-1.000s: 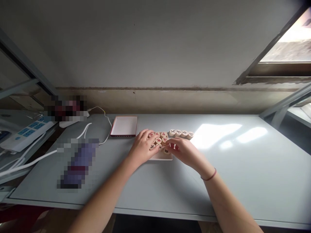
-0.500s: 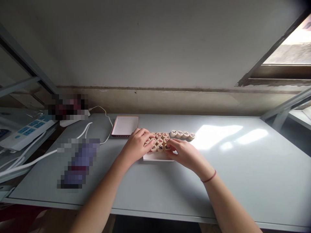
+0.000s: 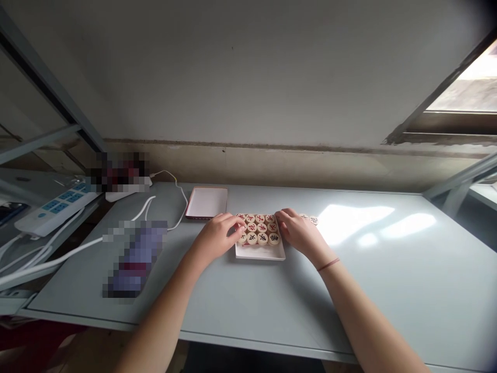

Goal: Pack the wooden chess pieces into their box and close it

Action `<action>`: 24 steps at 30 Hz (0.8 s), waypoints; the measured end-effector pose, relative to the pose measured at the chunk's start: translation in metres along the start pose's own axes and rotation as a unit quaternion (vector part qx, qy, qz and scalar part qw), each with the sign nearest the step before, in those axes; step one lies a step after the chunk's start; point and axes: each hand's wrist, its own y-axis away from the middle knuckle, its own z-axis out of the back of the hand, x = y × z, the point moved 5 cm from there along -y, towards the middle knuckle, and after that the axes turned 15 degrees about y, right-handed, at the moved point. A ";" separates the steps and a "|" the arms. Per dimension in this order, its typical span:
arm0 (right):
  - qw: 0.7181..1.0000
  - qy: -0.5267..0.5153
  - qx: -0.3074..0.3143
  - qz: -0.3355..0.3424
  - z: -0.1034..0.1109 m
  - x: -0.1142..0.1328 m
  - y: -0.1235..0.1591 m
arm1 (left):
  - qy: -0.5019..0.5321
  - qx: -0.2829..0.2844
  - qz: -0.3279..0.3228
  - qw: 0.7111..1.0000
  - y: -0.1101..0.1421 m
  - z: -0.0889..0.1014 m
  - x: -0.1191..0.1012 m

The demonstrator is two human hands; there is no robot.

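While the grey desk [image 3: 373, 290] spans lower frame, the white box [image 3: 260, 254] sits centre, three rows in, stopping short of its near wall; lid [image 3: 206, 202] upper left of it. Left hand [image 3: 215, 238] and right hand [image 3: 301, 233]: fingers bent, grip can't tell. Disc pieces [image 3: 262, 239] inside; loose discs [image 3: 313, 220] remain outside, right of centre, partly hidden.

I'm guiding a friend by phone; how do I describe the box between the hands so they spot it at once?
On the grey desk, look between the left hand and the right hand. The shallow box there is white inside. Rows of round pieces with red or black characters fill its far part, whereas the tray nearer the wall shows none.
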 end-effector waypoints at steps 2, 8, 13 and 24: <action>0.999 -0.021 -0.029 -0.006 0.003 -0.002 0.001 | 0.005 -0.005 -0.004 1.000 0.001 0.000 0.000; 0.943 -0.295 -0.143 -0.049 0.027 0.010 0.021 | 0.035 -0.015 -0.065 0.997 0.004 -0.009 -0.010; 0.860 -0.508 -0.043 -0.007 0.029 0.044 0.033 | 0.078 -0.020 -0.141 0.987 0.007 -0.018 -0.025; 0.824 -0.565 -0.018 -0.047 0.025 0.037 0.033 | 0.084 0.069 -0.035 0.993 0.008 -0.012 -0.012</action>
